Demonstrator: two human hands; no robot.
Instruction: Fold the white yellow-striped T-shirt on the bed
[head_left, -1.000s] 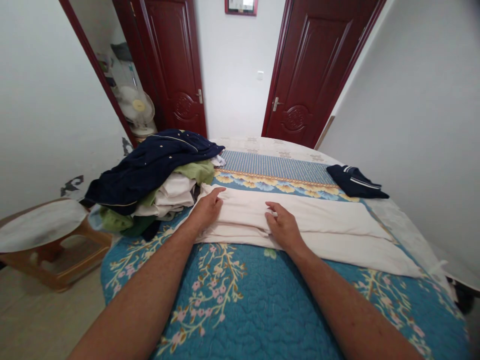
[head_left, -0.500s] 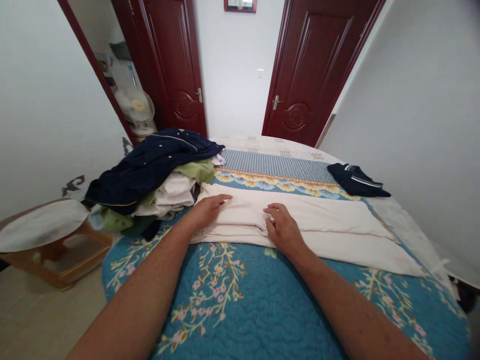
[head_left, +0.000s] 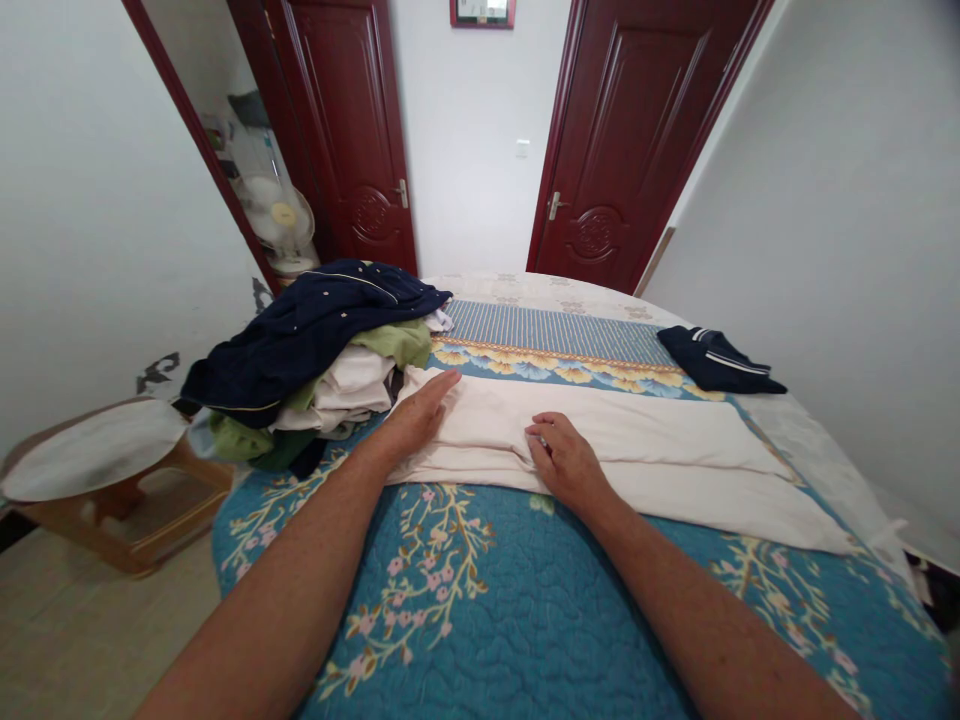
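A long cream cloth garment [head_left: 645, 450] lies folded flat across the blue quilted bedspread [head_left: 480, 600]. My left hand [head_left: 416, 416] rests flat on its left end, with the fingers reaching toward the far edge. My right hand [head_left: 566, 460] sits at the garment's near edge, its fingers curled into a fold of the cream cloth. Part of the fold is hidden under those fingers. Just left of my left hand is a heaped pile of clothes [head_left: 322, 370], with navy, cream and green pieces.
A folded navy garment [head_left: 716, 360] with white stripes lies at the bed's far right. A wall runs along the right side. Left of the bed stands a wooden stool [head_left: 112, 480] with a pale round seat. Beyond the bed are dark red doors [head_left: 600, 140] and a white fan [head_left: 277, 215].
My left hand has slid slightly farther along the cream cloth, its fingertips now pointing more toward the far edge. My right hand stays at the fold, and the view has shifted slightly.
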